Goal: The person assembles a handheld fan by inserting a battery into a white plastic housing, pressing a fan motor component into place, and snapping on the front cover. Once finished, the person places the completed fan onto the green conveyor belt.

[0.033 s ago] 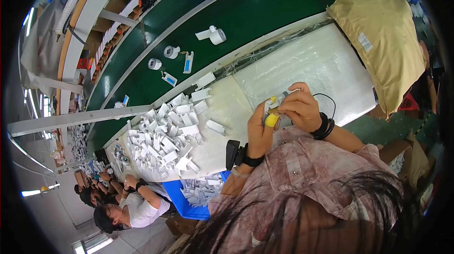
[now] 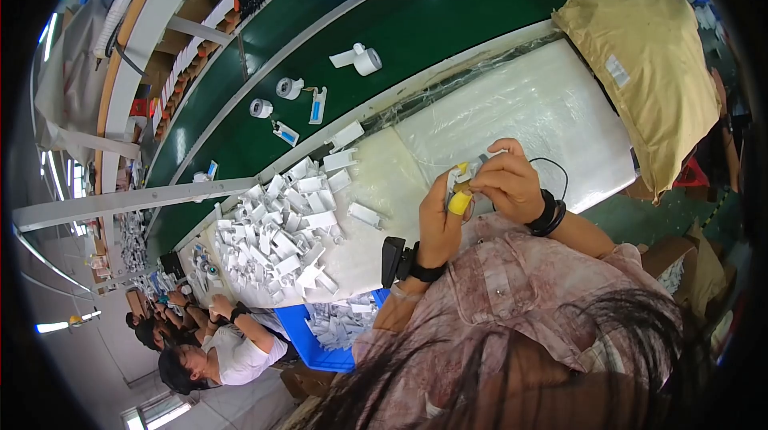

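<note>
The person's dark hair and a pinkish patterned shirt (image 2: 512, 286) are filling the near edge; from there both forearms are rising toward the white sheet (image 2: 544, 102), which serves here as the landmark; the left hand (image 2: 442, 218), with a black band at its wrist and a yellow cot on one fingertip, is closing around the lower end of a small white-and-grey part (image 2: 466, 172); the right hand (image 2: 506, 182), wearing dark bracelets, is pinching the same part from its upper right side; so both hands are grasping it, held in the air just above the sheet's near edge; its long axis seems to be running from the left fingers up toward the right ones, though it is too small to tell surely; a thin black cord (image 2: 552, 166) is looping on the sheet just beside the right hand; left of the sheet a heap of white parts (image 2: 280, 222) is lying, with a blue bin (image 2: 316, 342) nearer; beyond the sheet the green belt (image 2: 448, 22) is carrying tape rolls (image 2: 366, 60); right of the sheet a tan bag (image 2: 648, 70) is resting; a co-worker is bending at the lower left.
</note>
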### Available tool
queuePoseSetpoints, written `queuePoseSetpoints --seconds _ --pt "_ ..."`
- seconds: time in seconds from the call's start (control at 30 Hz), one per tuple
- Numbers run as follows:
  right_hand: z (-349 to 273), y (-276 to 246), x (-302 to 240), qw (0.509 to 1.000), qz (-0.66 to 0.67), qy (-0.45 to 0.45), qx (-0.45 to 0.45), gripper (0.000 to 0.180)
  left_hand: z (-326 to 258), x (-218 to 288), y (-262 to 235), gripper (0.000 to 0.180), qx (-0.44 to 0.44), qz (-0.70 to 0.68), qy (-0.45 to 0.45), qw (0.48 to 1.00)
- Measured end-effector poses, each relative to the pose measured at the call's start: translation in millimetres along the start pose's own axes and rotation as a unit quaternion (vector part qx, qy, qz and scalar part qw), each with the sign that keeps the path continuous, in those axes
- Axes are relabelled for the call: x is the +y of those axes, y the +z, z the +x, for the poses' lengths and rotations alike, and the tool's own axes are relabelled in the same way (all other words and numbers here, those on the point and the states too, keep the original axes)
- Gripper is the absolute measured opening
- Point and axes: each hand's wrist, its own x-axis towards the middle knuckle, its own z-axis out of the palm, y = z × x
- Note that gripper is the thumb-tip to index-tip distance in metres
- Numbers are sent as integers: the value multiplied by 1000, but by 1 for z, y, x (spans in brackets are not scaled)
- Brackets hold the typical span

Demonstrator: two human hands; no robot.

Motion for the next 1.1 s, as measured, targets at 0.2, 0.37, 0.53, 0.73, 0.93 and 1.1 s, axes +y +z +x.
queuePoseSetpoints --seconds 0.2,0.37,0.53,0.73,0.93,1.1 --pt "-5 3 1 1000 2 -16 -8 19 -4 -1 5 34 25 -59 -14 998" --pt "-3 5 -1 1000 0 -19 -7 18 -5 1 -1 34 23 -40 -14 999" --pt "-3 12 -7 1000 -12 -17 -11 17 -5 0 -9 33 18 12 15 1000" --pt "-6 33 2 1000 -6 14 14 17 3 -11 -19 31 46 29 -8 998" --pt "18 47 47 986 55 151 -39 7 40 -62 -84 45 -5 187 19 982" --pt "89 53 120 974 61 194 -101 5 99 -133 -284 32 237 274 7 932"
